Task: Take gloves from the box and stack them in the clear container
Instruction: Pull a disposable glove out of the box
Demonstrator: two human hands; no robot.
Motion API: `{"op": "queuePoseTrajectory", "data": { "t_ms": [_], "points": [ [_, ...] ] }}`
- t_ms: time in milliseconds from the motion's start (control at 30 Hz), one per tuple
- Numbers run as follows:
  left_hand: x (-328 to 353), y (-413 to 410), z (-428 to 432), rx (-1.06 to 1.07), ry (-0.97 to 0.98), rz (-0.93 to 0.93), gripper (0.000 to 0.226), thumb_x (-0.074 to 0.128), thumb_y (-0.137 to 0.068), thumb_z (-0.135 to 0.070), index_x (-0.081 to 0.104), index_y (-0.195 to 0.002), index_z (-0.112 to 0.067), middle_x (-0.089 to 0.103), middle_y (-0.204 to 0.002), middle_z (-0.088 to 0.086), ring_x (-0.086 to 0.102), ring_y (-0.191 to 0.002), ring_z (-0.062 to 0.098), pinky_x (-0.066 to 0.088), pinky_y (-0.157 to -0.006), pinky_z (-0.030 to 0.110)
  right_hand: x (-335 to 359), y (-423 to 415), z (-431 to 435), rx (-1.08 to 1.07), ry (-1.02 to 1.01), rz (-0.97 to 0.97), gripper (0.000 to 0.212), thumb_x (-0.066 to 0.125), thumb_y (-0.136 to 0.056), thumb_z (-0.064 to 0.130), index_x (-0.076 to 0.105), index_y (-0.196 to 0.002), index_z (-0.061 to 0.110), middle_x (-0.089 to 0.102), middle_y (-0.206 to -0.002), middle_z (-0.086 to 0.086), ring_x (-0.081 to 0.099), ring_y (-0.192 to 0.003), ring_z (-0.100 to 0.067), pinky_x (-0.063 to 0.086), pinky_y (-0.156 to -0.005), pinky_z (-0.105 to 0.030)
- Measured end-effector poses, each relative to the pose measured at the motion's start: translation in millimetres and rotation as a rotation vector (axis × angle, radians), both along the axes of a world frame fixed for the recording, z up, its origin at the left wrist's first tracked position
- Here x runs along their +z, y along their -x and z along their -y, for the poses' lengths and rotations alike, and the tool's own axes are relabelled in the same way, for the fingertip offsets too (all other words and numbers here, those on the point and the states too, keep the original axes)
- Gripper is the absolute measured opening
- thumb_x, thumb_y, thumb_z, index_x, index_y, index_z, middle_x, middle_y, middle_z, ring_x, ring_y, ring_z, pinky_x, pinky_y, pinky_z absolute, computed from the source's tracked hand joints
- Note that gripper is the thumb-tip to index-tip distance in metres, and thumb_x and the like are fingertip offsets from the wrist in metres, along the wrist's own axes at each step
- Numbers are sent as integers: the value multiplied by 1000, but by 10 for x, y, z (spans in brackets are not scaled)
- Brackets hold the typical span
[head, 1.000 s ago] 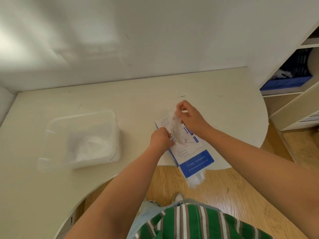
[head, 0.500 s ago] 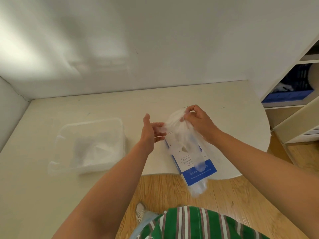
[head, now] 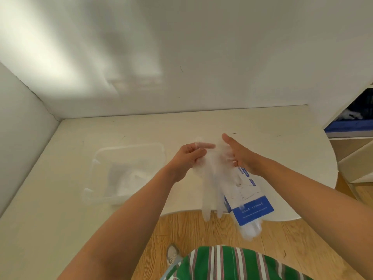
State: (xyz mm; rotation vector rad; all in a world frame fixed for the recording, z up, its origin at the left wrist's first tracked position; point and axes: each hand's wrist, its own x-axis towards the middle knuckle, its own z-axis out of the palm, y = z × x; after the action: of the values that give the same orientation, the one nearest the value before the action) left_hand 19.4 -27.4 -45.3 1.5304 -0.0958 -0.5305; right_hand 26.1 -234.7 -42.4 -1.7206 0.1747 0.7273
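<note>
Pinching tight, the left grip has the cuff of a see-through glove, fingers curled. The right grip is spread wide, thumb up, its fingers smeared behind the film and seemingly laid against it.

Filling mid-frame is the cream worktop, both forearms crossing its curved front edge. Left of centre sits the clear container, its walls barely readable, with a pale heap of gloves inside. Lower right of centre, the blue-and-white box pokes over the worktop edge, blurred film spilling from its near end. The held glove dangles between the grips, apart from the container, its fingertips hanging over the wooden floor.
</note>
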Motion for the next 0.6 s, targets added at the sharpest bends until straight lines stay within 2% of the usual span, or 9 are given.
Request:
{"op": "queuePoseTrajectory", "data": {
  "t_ms": [67, 100, 167, 233, 267, 333, 433, 500, 600],
  "points": [
    [63, 10, -93, -21, 61, -34, 32, 47, -100, -7, 73, -111, -22, 49, -71, 7, 48, -63, 13, 43, -61, 18, 11, -23, -31, 128, -60, -109, 95, 39, -73, 89, 62, -126, 14, 70, -116, -8, 66, -107, -28, 46, -100, -41],
    [80, 10, -147, -28, 96, -47, 31, 46, -101, -7, 70, -115, -18, 53, -71, 7, 51, -64, 13, 46, -63, 18, 31, -31, -66, 161, -112, -125, 89, 43, -77, 84, 64, -123, 10, 70, -110, -8, 65, -102, -28, 46, -97, -39],
    [65, 4, -260, -23, 131, -62, 30, 44, -102, -7, 66, -121, -14, 59, -70, 4, 55, -67, 14, 49, -69, 21, 79, -39, -169, 96, -254, -84, 62, 56, -85, 63, 68, -107, 6, 67, -95, -8, 62, -91, -23, 49, -88, -33],
    [40, 2, -372, 26, 126, -59, 29, 46, -101, -11, 68, -119, -16, 52, -68, 8, 49, -67, 18, 45, -69, 23, 100, -66, -271, -56, -386, -16, 37, 63, -84, 43, 65, -91, 7, 66, -86, -7, 63, -84, -20, 53, -81, -28],
    [31, -6, -446, 50, 110, -53, 27, 49, -100, -14, 70, -117, -18, 47, -74, 12, 44, -71, 22, 42, -70, 25, 103, -94, -340, -101, -401, 36, 32, 65, -83, 38, 65, -90, 6, 68, -85, -7, 63, -81, -19, 54, -78, -26],
    [7, -14, -596, 100, 105, -54, 24, 53, -98, -16, 73, -111, -19, 51, -87, 14, 43, -78, 26, 43, -72, 28, 112, -140, -470, -117, -350, 129, 27, 65, -86, 31, 64, -90, 5, 70, -84, -6, 62, -77, -15, 55, -74, -24],
    [24, -32, -835, 103, 112, -72, 23, 53, -99, -16, 73, -108, -17, 52, -84, 10, 49, -76, 20, 51, -68, 27, 156, -199, -727, -109, -245, 214, 15, 60, -95, 22, 61, -93, 8, 70, -74, -2, 61, -67, -13, 52, -64, -23],
    [116, -29, -999, 63, 32, -76, 25, 56, -96, -28, 73, -110, -16, 52, -81, 6, 54, -76, 17, 52, -71, 28, 201, -240, -916, -130, -169, 287, 14, 59, -97, 21, 59, -97, 7, 63, -59, 3, 52, -54, -11, 43, -52, -20],
    [227, -52, -1259, 127, -8, -185, 52, 58, -88, -55, 68, -118, -13, 68, -97, 4, 65, -89, 18, 52, -81, 33, 264, -316, -1202, -47, -45, 406, 17, 59, -97, 25, 59, -95, 8, 53, -49, 5, 38, -40, -6, 31, -41, -16]
  ]
}}
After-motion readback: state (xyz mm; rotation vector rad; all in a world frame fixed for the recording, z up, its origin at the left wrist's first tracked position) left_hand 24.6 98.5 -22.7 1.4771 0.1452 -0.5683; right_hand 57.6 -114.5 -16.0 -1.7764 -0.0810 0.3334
